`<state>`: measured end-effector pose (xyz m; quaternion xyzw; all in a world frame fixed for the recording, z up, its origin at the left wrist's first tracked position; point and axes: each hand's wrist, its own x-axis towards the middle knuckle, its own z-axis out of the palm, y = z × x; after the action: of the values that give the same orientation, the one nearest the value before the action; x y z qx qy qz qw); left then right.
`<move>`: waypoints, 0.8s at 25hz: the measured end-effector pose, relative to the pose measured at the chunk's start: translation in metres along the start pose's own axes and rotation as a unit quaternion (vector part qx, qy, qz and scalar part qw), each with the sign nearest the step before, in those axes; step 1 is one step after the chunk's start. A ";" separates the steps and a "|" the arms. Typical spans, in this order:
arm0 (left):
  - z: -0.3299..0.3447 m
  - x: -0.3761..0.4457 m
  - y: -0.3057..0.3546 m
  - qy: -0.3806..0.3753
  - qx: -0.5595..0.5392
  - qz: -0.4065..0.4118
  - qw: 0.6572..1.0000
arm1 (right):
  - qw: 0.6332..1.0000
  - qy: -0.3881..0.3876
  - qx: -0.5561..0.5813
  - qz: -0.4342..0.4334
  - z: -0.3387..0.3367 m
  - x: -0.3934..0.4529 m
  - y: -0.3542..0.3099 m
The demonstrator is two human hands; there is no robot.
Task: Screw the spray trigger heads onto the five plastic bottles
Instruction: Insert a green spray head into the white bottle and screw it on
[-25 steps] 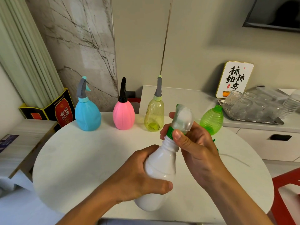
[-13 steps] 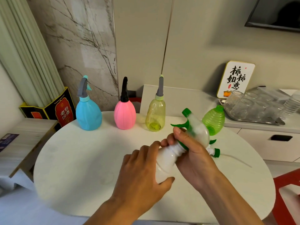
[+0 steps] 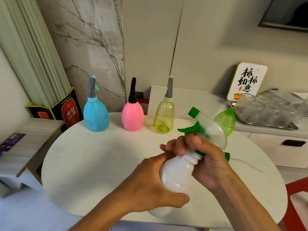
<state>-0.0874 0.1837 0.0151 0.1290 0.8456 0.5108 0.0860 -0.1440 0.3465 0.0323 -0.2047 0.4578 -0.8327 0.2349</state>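
Both hands were on the white bottle (image 3: pixel 178 174), held tilted above the near right part of the round white table (image 3: pixel 86 164), neck pointing up and to the right. The left hand (image 3: pixel 150 185) grasped the bottle's body, fingers wrapped over the top and thumb along the near side. The right hand (image 3: pixel 205 162) was curled around the neck, gripping the green collar of the clear spray trigger head (image 3: pixel 211 129). That head sat on the neck, its green nozzle tip pointing to the far left and its green lever sticking out to the left just above the right fingers. Head slightly blurred; could not tell how far the collar was threaded on.

Along the far edge of the table stood three bottles with heads fitted, upright and apart from one another: a blue bottle (image 3: pixel 96 116) at left, a pink bottle (image 3: pixel 132 115) in the middle, a yellow translucent bottle (image 3: pixel 164 119) to the right. A green ribbed bottle (image 3: pixel 226 120) stood farther right, partly hidden behind the clear head; no trigger head showed on it. A green-collared part (image 3: pixel 227 156) with a thin tube trailing right lay on the table just behind the right hand.

Beyond the table on the right, a counter held a metal tray of glass cups (image 3: pixel 253 110) and a small sign with calligraphy (image 3: pixel 247 80). At far left, a dark box (image 3: pixel 66 112) stood below the curtain.
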 end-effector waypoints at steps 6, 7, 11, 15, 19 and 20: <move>0.004 0.000 0.004 0.010 0.008 -0.018 1.000 | 0.991 0.133 -0.025 0.009 0.018 -0.001 -0.006; 0.006 0.000 0.004 0.014 0.005 -0.018 1.000 | 0.985 0.168 -0.034 0.002 0.022 -0.001 -0.006; 0.013 0.001 0.007 0.044 0.014 -0.003 0.999 | 0.970 0.234 -0.053 -0.029 0.030 -0.003 -0.006; 0.017 0.001 0.006 0.063 0.033 -0.003 0.997 | 0.961 0.267 -0.060 -0.043 0.029 -0.003 -0.004; 0.027 0.002 0.005 0.103 0.047 0.008 0.994 | 0.961 0.260 -0.082 -0.046 0.024 -0.004 -0.004; 0.026 0.004 0.003 0.102 0.039 0.011 0.994 | 0.965 0.243 -0.087 -0.047 0.022 -0.004 -0.003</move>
<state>-0.0835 0.2076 0.0056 0.0886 0.8680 0.4884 -0.0117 -0.1290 0.3362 0.0453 -0.0367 0.5614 -0.8246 0.0586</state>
